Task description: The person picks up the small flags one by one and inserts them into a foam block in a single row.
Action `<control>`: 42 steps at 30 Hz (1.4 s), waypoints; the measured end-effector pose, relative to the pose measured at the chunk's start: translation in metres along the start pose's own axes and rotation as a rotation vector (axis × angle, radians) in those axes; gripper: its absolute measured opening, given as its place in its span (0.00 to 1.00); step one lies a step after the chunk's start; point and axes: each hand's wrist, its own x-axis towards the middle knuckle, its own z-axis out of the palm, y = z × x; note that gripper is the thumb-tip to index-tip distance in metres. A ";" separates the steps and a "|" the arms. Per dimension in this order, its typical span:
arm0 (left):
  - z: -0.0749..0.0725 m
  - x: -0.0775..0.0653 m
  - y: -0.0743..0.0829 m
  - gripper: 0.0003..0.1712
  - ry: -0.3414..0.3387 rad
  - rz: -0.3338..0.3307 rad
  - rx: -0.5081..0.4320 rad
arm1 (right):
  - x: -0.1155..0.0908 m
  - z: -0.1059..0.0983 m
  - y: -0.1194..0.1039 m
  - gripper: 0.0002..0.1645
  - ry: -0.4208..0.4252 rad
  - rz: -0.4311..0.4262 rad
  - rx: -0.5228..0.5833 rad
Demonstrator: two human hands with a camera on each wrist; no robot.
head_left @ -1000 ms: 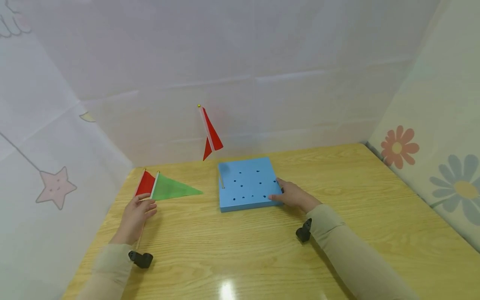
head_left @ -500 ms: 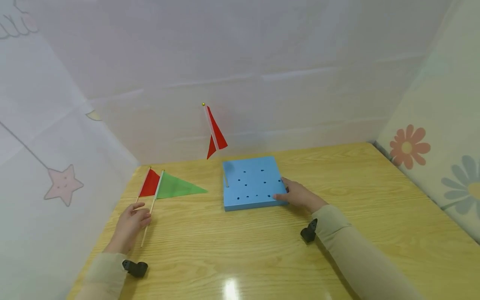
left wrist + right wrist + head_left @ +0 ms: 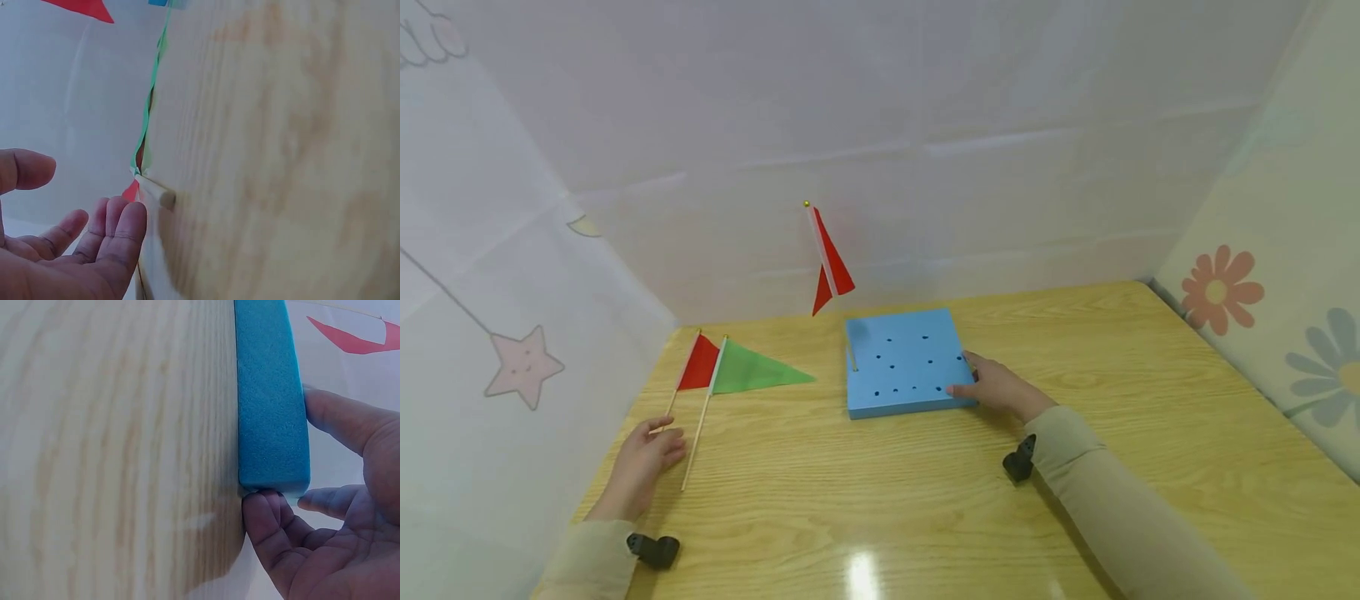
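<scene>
My left hand [image 3: 643, 467] hovers at the lower stick of a small red flag [image 3: 700, 365] lying on the table, its fingers loosely bent and the thumb apart in the left wrist view. Just right of it lies a green pennant flag [image 3: 756, 371] on a wooden stick [image 3: 697, 442]. My right hand [image 3: 1000, 390] grips the right side of a blue foam board [image 3: 906, 375] dotted with several holes, thumb on top and fingers against the edge [image 3: 272, 425]. Another red flag [image 3: 835, 262] stands tilted in the board's left side.
The wood-grain table [image 3: 790, 508] meets a white cloth wall [image 3: 1000, 208] at the back. Printed side cloths carry a pink star [image 3: 523, 367] on the left and flowers [image 3: 1221, 290] on the right. Black wrist cameras [image 3: 653, 552] sit at both cuffs.
My left hand has drawn back toward the lower left, away from the green flag's stick and down along the red flag's stick. The right hand stays on the board.
</scene>
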 end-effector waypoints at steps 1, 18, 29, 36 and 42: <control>-0.001 0.000 -0.001 0.33 -0.001 -0.003 0.000 | 0.000 0.000 0.000 0.54 -0.001 -0.001 0.001; 0.002 0.003 -0.005 0.36 -0.046 0.002 0.138 | -0.005 -0.001 -0.007 0.54 0.006 -0.009 -0.001; 0.004 0.014 -0.003 0.25 -0.006 0.119 0.576 | -0.003 0.000 -0.004 0.54 0.011 -0.012 0.012; 0.000 0.019 0.005 0.17 -0.013 0.138 0.701 | 0.000 0.002 -0.003 0.53 0.014 -0.006 -0.004; -0.001 0.025 0.005 0.09 -0.007 0.132 0.699 | -0.002 0.002 -0.004 0.54 0.018 0.003 -0.014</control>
